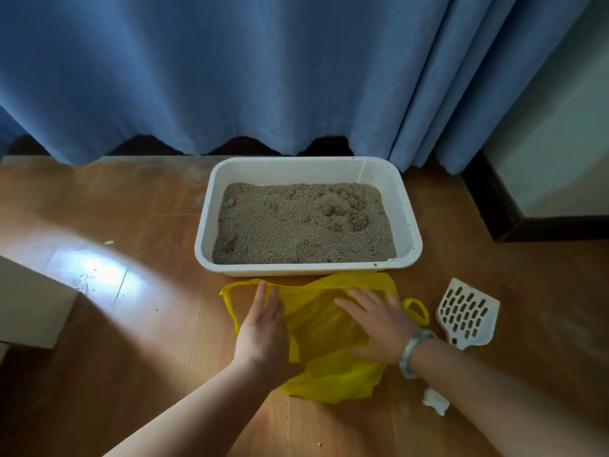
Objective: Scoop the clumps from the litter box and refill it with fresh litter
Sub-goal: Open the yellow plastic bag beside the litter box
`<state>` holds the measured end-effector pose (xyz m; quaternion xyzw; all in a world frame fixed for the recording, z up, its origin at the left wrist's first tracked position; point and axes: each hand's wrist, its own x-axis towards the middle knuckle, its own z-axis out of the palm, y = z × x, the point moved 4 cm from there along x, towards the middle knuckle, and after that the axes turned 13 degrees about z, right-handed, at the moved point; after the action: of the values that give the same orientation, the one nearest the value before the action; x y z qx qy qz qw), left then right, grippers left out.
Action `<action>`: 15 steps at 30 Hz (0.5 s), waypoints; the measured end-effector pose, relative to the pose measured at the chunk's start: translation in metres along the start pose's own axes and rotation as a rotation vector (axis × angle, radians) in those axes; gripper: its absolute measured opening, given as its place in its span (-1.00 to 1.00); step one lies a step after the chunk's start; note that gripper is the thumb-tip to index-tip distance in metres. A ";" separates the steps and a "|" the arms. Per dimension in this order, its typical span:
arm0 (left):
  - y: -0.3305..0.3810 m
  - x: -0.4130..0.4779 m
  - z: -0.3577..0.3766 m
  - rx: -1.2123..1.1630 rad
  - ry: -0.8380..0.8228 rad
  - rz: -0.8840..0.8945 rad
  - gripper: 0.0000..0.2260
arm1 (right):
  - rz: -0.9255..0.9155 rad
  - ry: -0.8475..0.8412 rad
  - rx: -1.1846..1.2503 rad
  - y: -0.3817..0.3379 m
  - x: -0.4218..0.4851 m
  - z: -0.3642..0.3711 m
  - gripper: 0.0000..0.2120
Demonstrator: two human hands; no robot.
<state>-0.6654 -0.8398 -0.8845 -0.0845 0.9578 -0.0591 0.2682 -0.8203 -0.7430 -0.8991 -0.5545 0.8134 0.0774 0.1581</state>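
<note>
A white litter box [407, 206] sits on the wooden floor, holding grey-beige litter [296, 225] with darker clumps [349, 216] toward its right side. In front of it lies a yellow plastic bag [329, 377], flat on the floor. My left hand [262, 328] rests on the bag's left edge with straight fingers. My right hand [375, 324], with a pale bangle at the wrist, presses flat on the bag's right part. A white slotted litter scoop [466, 313] lies on the floor to the right of the bag, untouched.
Blue curtains [263, 70] hang behind the box. A cardboard box [29, 308] stands at the left edge. A crumpled white tissue [435, 400] lies near my right forearm. A dark baseboard and pale wall [560, 133] close off the right.
</note>
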 end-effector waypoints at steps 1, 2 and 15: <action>0.000 0.000 -0.005 -0.070 0.098 0.029 -0.36 | -0.060 0.110 0.028 -0.003 0.002 -0.006 -0.31; 0.001 0.001 -0.008 -0.085 0.176 0.085 -0.48 | -0.107 0.199 0.052 -0.005 0.004 -0.009 -0.44; -0.003 0.021 0.014 -0.047 0.106 0.299 -0.65 | 0.159 -0.051 -0.150 0.034 0.018 0.020 -0.13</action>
<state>-0.6755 -0.8483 -0.9069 0.0561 0.9737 -0.0004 0.2208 -0.8547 -0.7401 -0.9255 -0.4962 0.8426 0.1643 0.1299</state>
